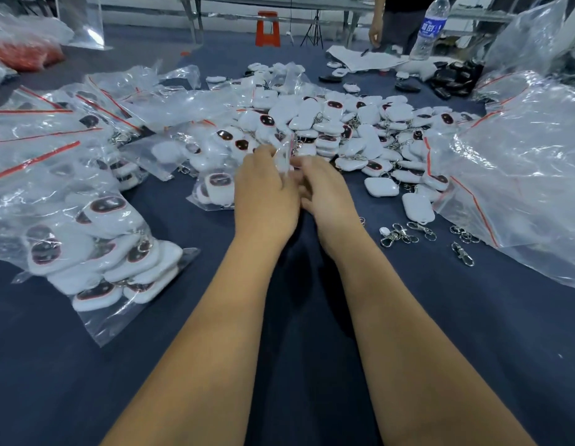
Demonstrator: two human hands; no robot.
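Closest to the camera it's just two bare forearms stretched out over a dark blue surface point(473, 349). They meet in the middle. The left hand point(263, 194) and right hand point(324, 191) are almost touching, and both are working on a small clear bag point(284, 152) with a red zip strip. It sits upright between them, right at the front edge of the big pile. The left fingers point(266, 152) are curled and pinching the bag's side. The right fingers point(307, 162) are curled in against its other side, clamped on it too. It's pretty blurry there, so I can't tell if anything's inside the bag.

Down to the left lies a filled bag point(96, 252) stuffed with white keychain cases that have dark oval windows. Just left of the hands a smaller packed bag point(215, 188) lies flat. Off to the right a few loose metal clasps point(408, 233) are scattered on the cloth, with a heap of empty zip bags point(521, 172) beyond them.

Behind the hands is the main pile of white cases point(328, 123), loose and tangled with their rings. More bags point(38, 133) spread out on the left.

Further back there's a cluster of black cases point(453, 78), a sheet of paper point(360, 57) and a water bottle point(431, 27). Someone is standing at the far edge with a hand point(374, 35) hanging down. An orange stool point(267, 29) is on the floor past that.
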